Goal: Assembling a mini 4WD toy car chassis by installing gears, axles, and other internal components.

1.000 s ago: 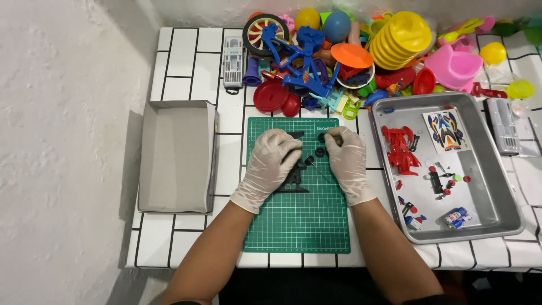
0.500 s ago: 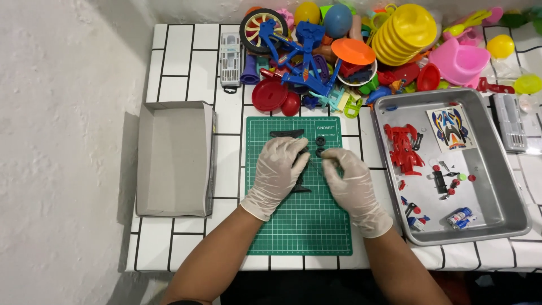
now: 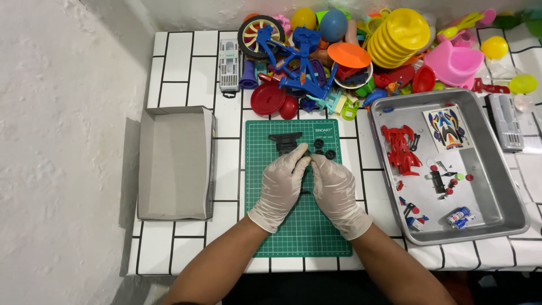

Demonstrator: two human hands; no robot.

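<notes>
Gloved left hand (image 3: 280, 186) and gloved right hand (image 3: 334, 189) meet over green cutting mat (image 3: 299, 237), fingertips pressed together, pinching black toy chassis (image 3: 287, 142) at its near end. Small black wheels (image 3: 324, 148) just beside. Metal tray (image 3: 497, 186) right, grey box (image 3: 175, 164) left, toy pile (image 3: 361, 51) beyond.

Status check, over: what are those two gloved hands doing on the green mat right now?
Left hand and right hand together over black chassis, fingertips pinching a small part, unclear which. Green mat underneath. Loose black wheels close by.
</notes>
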